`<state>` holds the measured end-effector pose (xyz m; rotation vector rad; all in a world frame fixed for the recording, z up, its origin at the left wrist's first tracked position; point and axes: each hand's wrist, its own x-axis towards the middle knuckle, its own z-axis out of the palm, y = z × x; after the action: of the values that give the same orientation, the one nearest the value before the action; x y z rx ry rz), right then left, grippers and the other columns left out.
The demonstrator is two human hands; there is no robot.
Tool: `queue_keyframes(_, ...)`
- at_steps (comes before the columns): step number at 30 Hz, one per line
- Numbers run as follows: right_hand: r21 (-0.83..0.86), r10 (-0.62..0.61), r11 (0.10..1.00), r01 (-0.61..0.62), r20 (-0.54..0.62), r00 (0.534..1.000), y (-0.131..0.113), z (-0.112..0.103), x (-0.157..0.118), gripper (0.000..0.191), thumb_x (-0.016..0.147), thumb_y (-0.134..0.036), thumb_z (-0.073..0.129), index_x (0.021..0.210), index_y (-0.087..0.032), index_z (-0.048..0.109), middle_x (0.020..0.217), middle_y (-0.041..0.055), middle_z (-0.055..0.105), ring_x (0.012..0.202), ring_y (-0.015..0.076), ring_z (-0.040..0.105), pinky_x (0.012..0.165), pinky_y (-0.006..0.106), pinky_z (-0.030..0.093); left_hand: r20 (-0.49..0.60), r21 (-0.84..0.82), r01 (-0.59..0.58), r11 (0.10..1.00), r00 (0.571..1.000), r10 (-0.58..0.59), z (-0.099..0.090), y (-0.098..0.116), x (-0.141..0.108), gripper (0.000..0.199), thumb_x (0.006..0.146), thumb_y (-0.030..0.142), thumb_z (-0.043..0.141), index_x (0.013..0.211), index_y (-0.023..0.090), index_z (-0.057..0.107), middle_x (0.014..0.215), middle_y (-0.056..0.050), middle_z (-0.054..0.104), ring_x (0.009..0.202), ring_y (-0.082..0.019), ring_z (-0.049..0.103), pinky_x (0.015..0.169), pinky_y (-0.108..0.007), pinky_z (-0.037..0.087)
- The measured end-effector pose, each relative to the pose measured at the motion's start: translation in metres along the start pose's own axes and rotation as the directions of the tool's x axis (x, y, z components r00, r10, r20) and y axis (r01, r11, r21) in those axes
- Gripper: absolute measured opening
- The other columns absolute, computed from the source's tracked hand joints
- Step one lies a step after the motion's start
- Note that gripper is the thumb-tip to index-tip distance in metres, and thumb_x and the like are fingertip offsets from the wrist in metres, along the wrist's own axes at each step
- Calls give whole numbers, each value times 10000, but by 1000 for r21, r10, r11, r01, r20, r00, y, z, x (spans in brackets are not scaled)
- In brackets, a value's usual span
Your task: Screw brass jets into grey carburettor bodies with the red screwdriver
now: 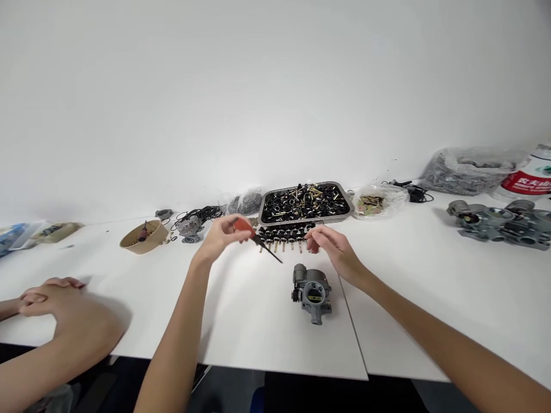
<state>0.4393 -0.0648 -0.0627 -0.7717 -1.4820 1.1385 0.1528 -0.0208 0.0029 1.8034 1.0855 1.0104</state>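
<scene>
My left hand [221, 234] is closed round the red handle of a screwdriver [244, 225], whose dark shaft slants down to the right above the table. To the right, my right hand [329, 246] is closed, fingers curled together beside a row of black parts with brass stems [284, 234]; what it holds, if anything, is too small to make out. Below and between the hands, a grey metal carburetor-like part [314, 291] rests on the white table, touched by neither hand.
A metal tray [343, 216] of small parts stands at the back. Plastic bags [381, 201] and more grey metal parts [501, 222] lie right. A tan bowl [148, 241] with a screwdriver stands left. Another person's clasped hands [51, 295] rest at the left edge.
</scene>
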Motion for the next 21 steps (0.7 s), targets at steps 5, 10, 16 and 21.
queue_keyframes(5, -182, 3, 983, -5, -13, 1000, -1, -16, 4, 271, 972, -431, 460, 945, -199, 595, 760, 14, 608, 690, 156, 570, 654, 296, 452, -299, -538, -149, 830, 954, -23, -11, -27, 10, 229, 694, 271, 703, 865, 146, 615, 763, -41, 625, 387, -65, 438, 396, -226, 328)
queue_keyframes(10, -623, 8, 782, 27, 53, 999, -20, -45, 7, 277, 957, -456, 478, 966, -223, 627, 846, 40, 665, 739, 186, 591, 632, 303, 420, -468, -684, -218, 696, 863, -189, -21, -62, 8, 219, 718, 327, 669, 766, 138, 570, 750, -38, 617, 401, -69, 454, 420, -233, 364)
queue_keyframes(16, -880, 257, 432, -200, -92, 962, -43, -128, 49, 259, 895, -420, 540, 829, -204, 666, 826, 87, 690, 717, 237, 612, 667, 355, 428, -692, -570, -375, 731, 699, -180, -26, -75, 9, 248, 664, 345, 675, 690, 148, 525, 685, -7, 590, 347, -63, 417, 377, -230, 323)
queue_keyframes(21, -890, 265, 277, -362, -291, 919, -17, -191, 91, 96, 790, -259, 622, 844, -198, 673, 1011, 137, 704, 859, 281, 625, 730, 360, 432, -749, -475, -412, 778, 653, -111, -18, -74, 10, 263, 639, 338, 727, 682, 142, 556, 637, -7, 600, 336, -50, 394, 347, -203, 282)
